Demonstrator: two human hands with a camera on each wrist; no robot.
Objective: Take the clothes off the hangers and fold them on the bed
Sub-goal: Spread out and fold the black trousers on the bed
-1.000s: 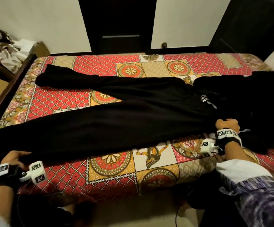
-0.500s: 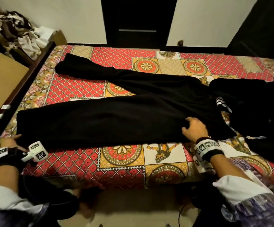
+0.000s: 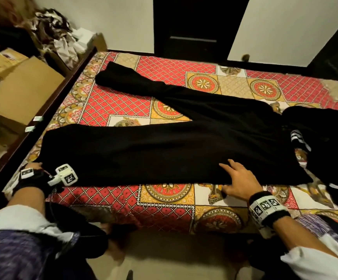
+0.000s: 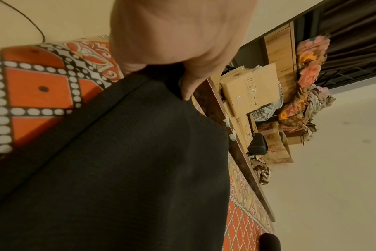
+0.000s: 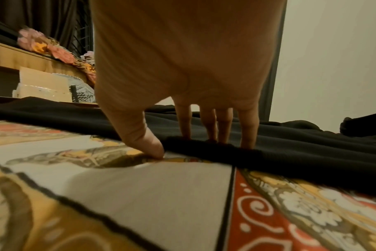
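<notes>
Black trousers [image 3: 164, 154] lie flat across the patterned bed [image 3: 164, 201], with the legs pointing left and spread apart. At the near leg's hem, my left hand [image 3: 35, 166] holds the cloth; the left wrist view shows that left hand [image 4: 182, 81] with fingers curled onto the black fabric [image 4: 118, 169]. My right hand [image 3: 232, 178] rests on the trousers' near edge, around the thigh. The right wrist view shows straight fingers [image 5: 247, 132] lying on the black fabric [image 5: 290, 152] and the thumb [image 5: 148, 144] on the sheet. No hanger shows.
A second black garment with white stripes [image 3: 325, 138] is heaped on the bed's right side. Cardboard boxes [image 3: 22, 87] and a pile of clothes [image 3: 57, 33] stand left of the dark wooden bed frame [image 3: 42, 122]. A dark door [image 3: 196, 27] is behind the bed.
My right hand has slid left along the trousers' near edge, from the waist to the thigh. The left hand stays at the hem. The head view has turned left.
</notes>
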